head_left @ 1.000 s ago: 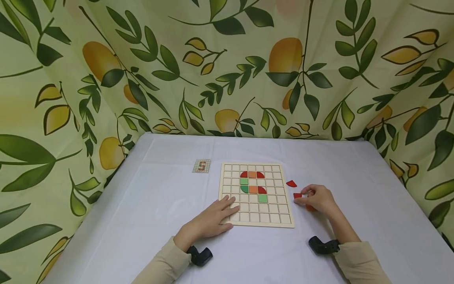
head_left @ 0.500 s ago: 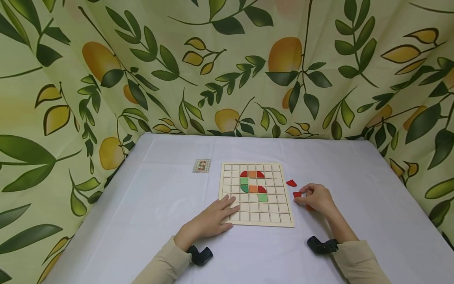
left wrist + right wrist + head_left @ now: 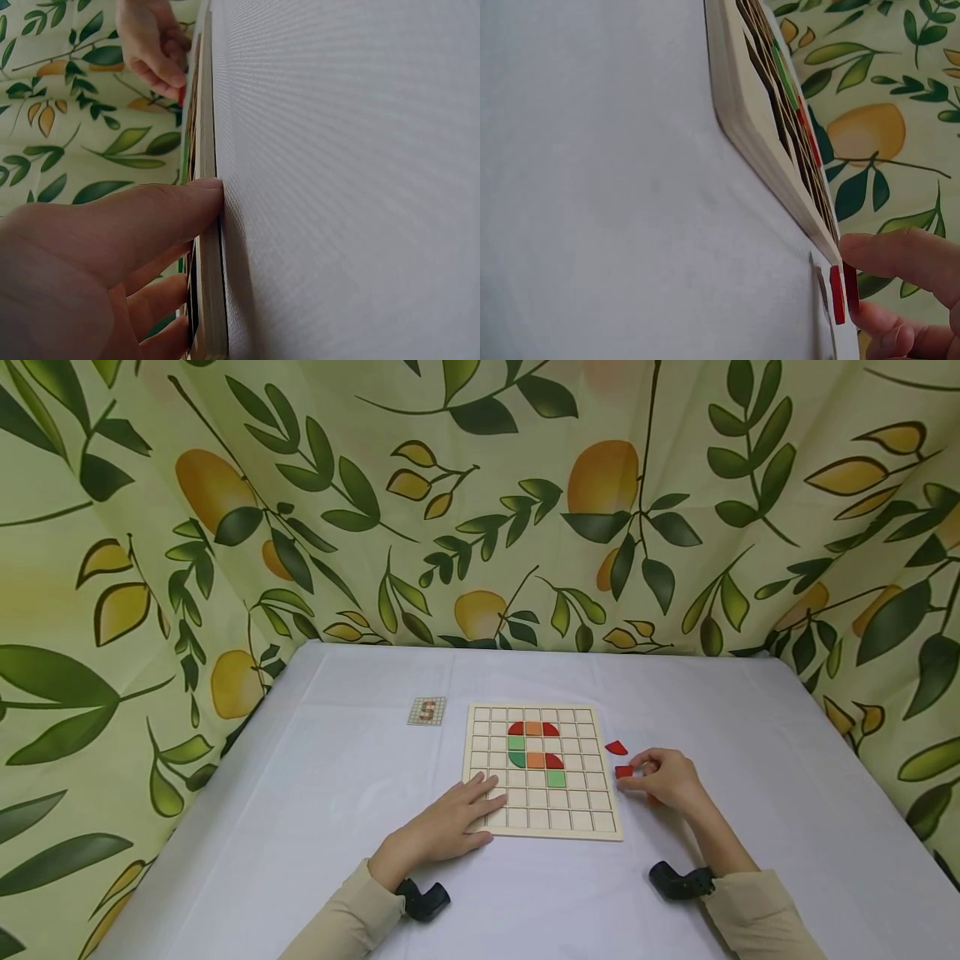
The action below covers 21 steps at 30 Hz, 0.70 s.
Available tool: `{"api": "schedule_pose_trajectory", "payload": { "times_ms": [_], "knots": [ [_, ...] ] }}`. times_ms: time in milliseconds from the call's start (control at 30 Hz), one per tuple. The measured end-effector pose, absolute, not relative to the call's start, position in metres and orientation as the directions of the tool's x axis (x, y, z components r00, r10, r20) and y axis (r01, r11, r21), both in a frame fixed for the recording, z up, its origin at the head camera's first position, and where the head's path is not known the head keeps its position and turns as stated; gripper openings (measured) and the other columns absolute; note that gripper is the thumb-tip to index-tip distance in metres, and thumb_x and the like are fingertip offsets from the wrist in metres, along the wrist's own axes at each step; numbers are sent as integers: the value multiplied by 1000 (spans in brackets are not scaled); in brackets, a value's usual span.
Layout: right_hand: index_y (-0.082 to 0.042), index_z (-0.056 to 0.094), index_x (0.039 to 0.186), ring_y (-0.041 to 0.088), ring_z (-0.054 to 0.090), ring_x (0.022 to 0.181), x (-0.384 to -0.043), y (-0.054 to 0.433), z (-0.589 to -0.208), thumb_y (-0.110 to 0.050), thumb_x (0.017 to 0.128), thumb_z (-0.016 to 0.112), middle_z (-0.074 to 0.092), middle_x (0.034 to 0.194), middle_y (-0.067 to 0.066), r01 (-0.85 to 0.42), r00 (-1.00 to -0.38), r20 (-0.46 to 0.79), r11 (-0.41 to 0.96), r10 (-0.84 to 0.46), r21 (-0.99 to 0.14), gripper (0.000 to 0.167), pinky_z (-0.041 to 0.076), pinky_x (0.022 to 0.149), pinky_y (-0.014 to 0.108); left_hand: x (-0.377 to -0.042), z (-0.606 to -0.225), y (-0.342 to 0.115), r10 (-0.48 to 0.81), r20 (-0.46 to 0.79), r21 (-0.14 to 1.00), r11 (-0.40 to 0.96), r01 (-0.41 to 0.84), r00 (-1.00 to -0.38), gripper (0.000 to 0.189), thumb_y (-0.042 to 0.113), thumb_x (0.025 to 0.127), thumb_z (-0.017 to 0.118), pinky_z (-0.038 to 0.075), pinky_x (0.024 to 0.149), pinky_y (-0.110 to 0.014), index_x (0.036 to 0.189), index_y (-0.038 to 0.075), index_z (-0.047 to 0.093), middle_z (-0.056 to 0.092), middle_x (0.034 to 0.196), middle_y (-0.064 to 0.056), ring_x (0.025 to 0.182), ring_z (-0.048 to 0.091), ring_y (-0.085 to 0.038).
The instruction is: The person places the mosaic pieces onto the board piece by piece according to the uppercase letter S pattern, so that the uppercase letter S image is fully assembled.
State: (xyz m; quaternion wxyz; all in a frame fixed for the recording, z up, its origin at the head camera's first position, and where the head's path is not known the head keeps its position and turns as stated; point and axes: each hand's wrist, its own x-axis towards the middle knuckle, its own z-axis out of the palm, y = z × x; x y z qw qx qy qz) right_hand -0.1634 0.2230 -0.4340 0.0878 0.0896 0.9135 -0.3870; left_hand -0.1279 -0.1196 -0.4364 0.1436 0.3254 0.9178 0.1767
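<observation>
A wooden grid board (image 3: 517, 822) lies on the white table. Set in its squares are red quarter-round tiles (image 3: 552, 762), orange square tiles (image 3: 536, 761), light green squares (image 3: 555, 778) and a dark green quarter-round tile (image 3: 517, 760). My left hand (image 3: 446, 822) rests on the board's near left corner, fingers spread, thumb along the near edge in the left wrist view. Just off the board's right edge, my right hand (image 3: 670, 779) pinches a red tile (image 3: 623, 772) between thumb and fingers. An orange piece (image 3: 655, 801) shows partly beneath that hand.
A loose red quarter-round tile (image 3: 617, 748) lies on the table right of the board. A small card (image 3: 427, 711) printed with an S-shaped grid pattern lies beyond the board's left side. A leaf-and-fruit patterned curtain (image 3: 480, 527) hangs behind the table (image 3: 337, 735).
My right hand has shifted slightly left toward the board with the red tile, which has turned a little in the fingers. My left hand has stayed in place.
</observation>
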Motion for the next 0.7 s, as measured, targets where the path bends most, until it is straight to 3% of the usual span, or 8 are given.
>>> {"api": "schedule_pose_trajectory", "payload": {
  "times_ms": [700],
  "knots": [
    [3, 65, 97, 12, 37, 61, -156, 196, -434, -21, 75, 82, 37, 62, -2, 167, -978, -207, 657, 17, -735, 37, 29, 49, 22, -128, -436, -120, 646, -146, 420, 726, 544, -749, 54, 29, 95, 58, 25, 123, -50, 146, 17, 44, 30, 160, -8, 151, 22, -29]
  ]
}}
